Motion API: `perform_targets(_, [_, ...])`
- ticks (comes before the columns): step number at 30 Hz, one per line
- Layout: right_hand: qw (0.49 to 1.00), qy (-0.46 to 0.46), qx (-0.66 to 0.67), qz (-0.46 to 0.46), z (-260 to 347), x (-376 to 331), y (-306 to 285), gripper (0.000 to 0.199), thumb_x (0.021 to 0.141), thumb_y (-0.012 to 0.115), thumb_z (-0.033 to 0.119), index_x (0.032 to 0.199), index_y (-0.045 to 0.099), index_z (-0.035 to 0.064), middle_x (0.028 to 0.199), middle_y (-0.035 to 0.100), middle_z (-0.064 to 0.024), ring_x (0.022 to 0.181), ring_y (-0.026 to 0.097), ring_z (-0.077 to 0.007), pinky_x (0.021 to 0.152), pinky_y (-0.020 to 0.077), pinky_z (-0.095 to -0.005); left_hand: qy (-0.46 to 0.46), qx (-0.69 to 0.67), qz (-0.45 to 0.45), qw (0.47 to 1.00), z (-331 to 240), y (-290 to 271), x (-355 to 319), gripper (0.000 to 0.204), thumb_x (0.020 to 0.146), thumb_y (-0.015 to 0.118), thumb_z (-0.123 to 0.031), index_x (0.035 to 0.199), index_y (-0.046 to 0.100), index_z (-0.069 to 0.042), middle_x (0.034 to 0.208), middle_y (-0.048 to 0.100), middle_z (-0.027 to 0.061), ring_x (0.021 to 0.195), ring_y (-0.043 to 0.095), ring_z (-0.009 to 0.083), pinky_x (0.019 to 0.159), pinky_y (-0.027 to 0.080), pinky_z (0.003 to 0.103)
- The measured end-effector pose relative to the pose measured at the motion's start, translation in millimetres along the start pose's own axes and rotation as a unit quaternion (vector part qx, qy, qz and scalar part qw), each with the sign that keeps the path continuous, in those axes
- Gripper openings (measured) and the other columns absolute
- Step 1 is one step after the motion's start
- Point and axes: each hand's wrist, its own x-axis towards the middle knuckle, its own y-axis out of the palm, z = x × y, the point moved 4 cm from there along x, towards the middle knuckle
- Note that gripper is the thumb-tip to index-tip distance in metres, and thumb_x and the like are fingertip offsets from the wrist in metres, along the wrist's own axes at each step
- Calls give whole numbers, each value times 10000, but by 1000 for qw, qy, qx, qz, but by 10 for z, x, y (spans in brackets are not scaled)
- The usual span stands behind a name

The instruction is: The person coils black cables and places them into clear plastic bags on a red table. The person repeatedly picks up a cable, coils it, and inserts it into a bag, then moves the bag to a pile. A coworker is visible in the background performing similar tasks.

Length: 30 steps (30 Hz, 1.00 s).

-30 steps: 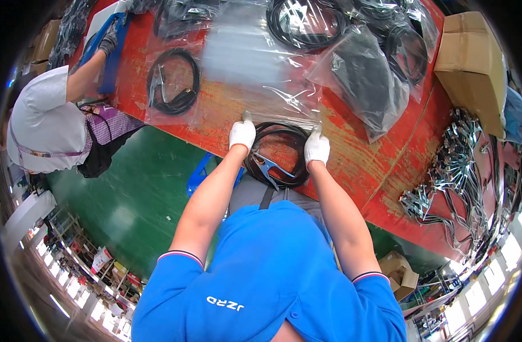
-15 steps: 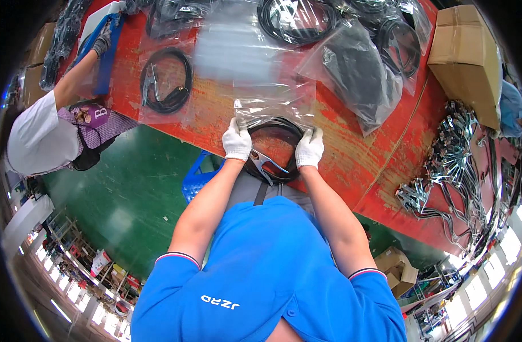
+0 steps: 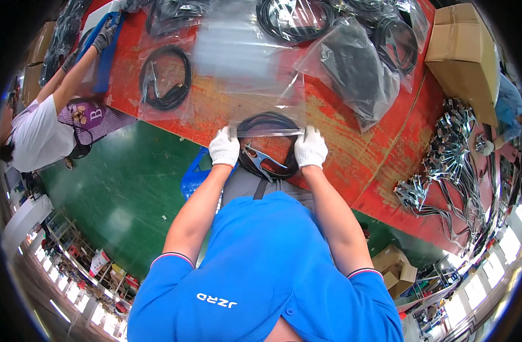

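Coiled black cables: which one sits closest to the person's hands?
The coil at the near edge of the red table, flanked by the left hand and right hand; the other coils lie farther away, touched by neither.

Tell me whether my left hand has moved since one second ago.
Yes: judged against the bagged cable coil lying to its left, your left hand has shifted toward the blue shirt.

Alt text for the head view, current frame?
The person's white-gloved left hand and right hand hold a clear plastic bag by its near edge, across a black cable coil with a metal clamp. Other bagged coils lie farther back on the worn red worktable; a co-worker is at left.
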Motion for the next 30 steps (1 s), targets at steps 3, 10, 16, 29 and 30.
perform_targets(3, [998,5,-4,68,-71,97,44,344,1022,498,353,1094,681,70,1086,716,-238,986,700,-441,863,564,-518,-19,24,74,997,10,8,15,431,1062,483,-440,1013,690,-65,974,718,245,936,695,461,812,543,550])
perform_targets(10, [997,-30,-10,68,-174,96,121,380,1035,452,326,1088,698,42,1096,702,-289,999,699,-462,896,561,-523,-8,46,101,994,101,72,-206,295,1020,497,-288,997,666,-47,895,722,259,877,710,464,781,554,557])
perform_targets(16, [997,-29,-15,64,-196,66,123,310,1028,485,301,1039,669,52,1093,695,-280,921,711,-473,821,587,-537,36,106,133,985,128,64,-426,271,985,517,-271,1025,656,-42,874,731,242,827,724,445,736,567,549])
perform_targets(29, [993,-77,-46,-77,-299,-18,377,232,1008,555,299,1010,573,68,991,671,-226,685,714,-430,572,588,-529,-42,14,108,993,133,132,-560,414,1024,460,-382,940,688,-47,904,721,275,903,708,471,824,547,569])
perform_targets(30, [992,-83,-42,-82,-339,-7,407,235,1006,561,304,1009,570,69,993,670,-227,682,712,-431,574,588,-531,-37,6,106,994,124,125,-515,417,1028,455,-381,932,686,-48,899,720,274,899,709,471,820,549,568])
